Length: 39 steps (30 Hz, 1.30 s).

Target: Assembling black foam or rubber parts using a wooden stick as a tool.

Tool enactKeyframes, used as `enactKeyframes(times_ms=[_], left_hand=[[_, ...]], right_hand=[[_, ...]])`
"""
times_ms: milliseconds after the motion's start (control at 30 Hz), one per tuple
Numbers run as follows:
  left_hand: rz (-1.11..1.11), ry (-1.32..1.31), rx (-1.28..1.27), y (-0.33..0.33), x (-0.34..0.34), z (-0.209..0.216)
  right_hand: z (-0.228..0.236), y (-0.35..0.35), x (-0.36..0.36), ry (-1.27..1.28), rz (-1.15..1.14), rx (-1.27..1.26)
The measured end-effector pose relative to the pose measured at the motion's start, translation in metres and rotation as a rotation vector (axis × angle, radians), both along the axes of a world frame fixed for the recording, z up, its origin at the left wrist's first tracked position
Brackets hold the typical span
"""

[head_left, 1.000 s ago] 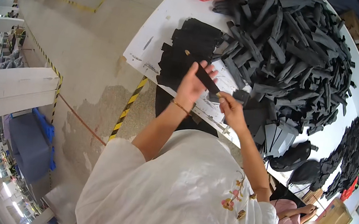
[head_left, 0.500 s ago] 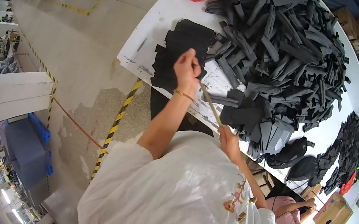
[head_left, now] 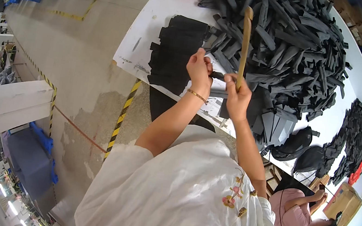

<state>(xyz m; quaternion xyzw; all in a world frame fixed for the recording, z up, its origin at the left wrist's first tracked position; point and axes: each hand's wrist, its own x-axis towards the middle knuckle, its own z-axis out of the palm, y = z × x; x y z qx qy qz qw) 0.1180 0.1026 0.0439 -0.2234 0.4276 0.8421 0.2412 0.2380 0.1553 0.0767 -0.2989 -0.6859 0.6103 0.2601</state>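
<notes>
The right hand (head_left: 239, 97) gripped a slender, tan, wood-like stick (head_left: 245, 43) that rose from its fist. The left hand (head_left: 200, 71) curled closed at one end of a short, dark, fabric-like strip (head_left: 217, 75), which spanned the gap between both hands. Beside them, flat black pieces (head_left: 178, 52) overlapped on a scuffed white tabletop (head_left: 137, 45), near heaped, tube-like charcoal lengths (head_left: 288, 49).

Both elbows are bent, the left forearm (head_left: 172, 116) and right forearm (head_left: 248, 144) angling inward toward the near edge of the bench (head_left: 146, 19). Beyond that edge, the left grip (head_left: 200, 67) has its fingers curled; the right grip (head_left: 239, 98), just beside it and apart, is wrapped tightly, thumb side up.
</notes>
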Motion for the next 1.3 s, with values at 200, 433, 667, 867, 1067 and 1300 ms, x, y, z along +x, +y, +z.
enactKeyframes(times_ms=[200,433,667,867,1067,1300], left_hand=[[-1.1,0.463,-0.048,-0.022,0.007,0.01],[-1.032,0.499,-0.101,-0.02,0.04,0.027],[-0.976,0.481,-0.078,-0.05,0.053,0.024],[-0.487,1.309,-1.024,-0.093,-0.026,-0.032],[-0.718,1.586,-1.121,-0.114,-0.089,-0.074],[-0.79,1.492,-0.932,-0.11,-0.1,-0.05]], right_hand=[[-0.007,0.038,0.008,-0.039,0.108,0.087],[0.015,0.044,-0.015,-0.051,-0.137,0.047],[0.063,0.118,-0.062,0.123,-0.489,0.31],[0.1,0.216,-0.033,0.028,-0.383,0.59],[0.018,0.124,0.02,-0.334,0.265,0.351],[0.003,0.08,0.065,-0.511,0.5,0.323]])
